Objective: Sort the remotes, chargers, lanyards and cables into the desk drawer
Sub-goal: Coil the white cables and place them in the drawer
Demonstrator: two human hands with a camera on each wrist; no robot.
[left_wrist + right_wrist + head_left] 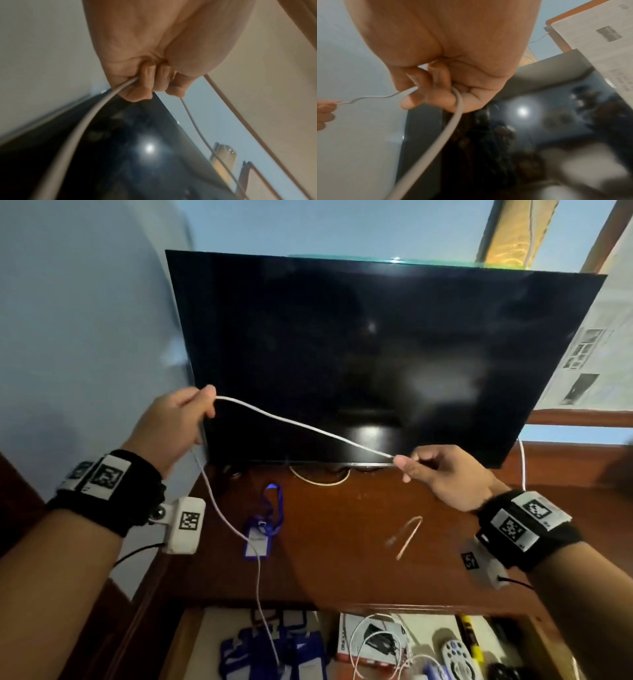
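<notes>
Both hands are raised in front of the dark television screen (376,354), with a white cable (301,424) stretched between them. The left hand (174,422) has its fingers (147,79) curled round the cable at the left; from that grip the cable hangs down across the wooden tabletop (342,542) and over its near edge into the open drawer (191,642). The right hand (442,474) pinches the cable's other part lower and to the right, its fingers (436,92) closed round it. On the tabletop lies a blue lanyard (267,518) with a badge holder, just under the hanging cable, and to its right a thin pinkish cable (407,537), well apart from it. In the drawer lie blue badge holders (274,652) at the left, a white box (370,642) with thin wires in the middle, and a grey remote (457,659) at the right.
</notes>
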